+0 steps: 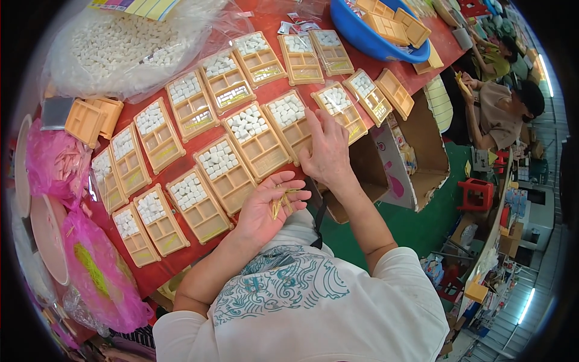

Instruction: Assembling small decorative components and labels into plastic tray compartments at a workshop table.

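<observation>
My left hand [265,208] is turned palm up with its fingers curled, and a small bunch of thin yellow strips [278,205] lies in it. To its right, my right hand [330,151] reaches over a tan compartment tray [297,134] holding white cube-like pieces. Its index finger is stretched out and its thumb stands apart, with nothing visible between them. Near my left hand are another tan tray [258,140] and one more [226,172], both with white pieces in their upper compartment. Thin yellow-green strips lie in the lower part of some trays, such as one tray [205,211].
Several similar trays stand in rows on the red table [181,161]. A clear bag of white pieces [120,51] lies at the back left, a blue basin [362,39] with empty trays at the back right. Pink bags [99,271] sit left, cardboard boxes [431,160] right, people [497,114] beyond.
</observation>
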Motion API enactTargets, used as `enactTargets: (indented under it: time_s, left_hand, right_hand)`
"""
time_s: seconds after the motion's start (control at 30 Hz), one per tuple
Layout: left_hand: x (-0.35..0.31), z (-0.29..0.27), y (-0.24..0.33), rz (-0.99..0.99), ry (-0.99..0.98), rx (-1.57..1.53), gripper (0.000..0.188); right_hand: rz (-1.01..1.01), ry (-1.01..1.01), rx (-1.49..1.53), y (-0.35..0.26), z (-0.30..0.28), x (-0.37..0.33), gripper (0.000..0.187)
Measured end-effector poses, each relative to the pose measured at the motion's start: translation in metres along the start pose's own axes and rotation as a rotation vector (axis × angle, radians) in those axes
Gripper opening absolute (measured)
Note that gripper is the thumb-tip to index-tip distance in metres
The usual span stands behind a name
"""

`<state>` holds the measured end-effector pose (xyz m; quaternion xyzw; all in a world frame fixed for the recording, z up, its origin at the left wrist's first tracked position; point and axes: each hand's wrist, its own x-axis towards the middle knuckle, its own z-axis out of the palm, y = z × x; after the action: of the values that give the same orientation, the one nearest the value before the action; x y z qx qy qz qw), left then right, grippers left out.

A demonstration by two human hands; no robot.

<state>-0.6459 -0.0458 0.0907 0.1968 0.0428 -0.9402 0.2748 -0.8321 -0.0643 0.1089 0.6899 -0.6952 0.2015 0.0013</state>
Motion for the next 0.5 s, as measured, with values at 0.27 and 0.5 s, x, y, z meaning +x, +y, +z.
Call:
enactTargets:
  time_s: [0.27, 0.5]
  left_hand:
    - [0.007, -0.007, -0.001, -0.008, -0.022, 0.032, 0.032]
    - [0.011, -0.004, -0.008, 0.001, 0.075, 0.102, 0.057]
  right_hand:
    - [0.285, -0.033, 0.681, 0.023, -0.007, -0.01, 0.041]
    - [0.444, -0.004, 0.93, 0.029, -0.008, -0.015, 0.042]
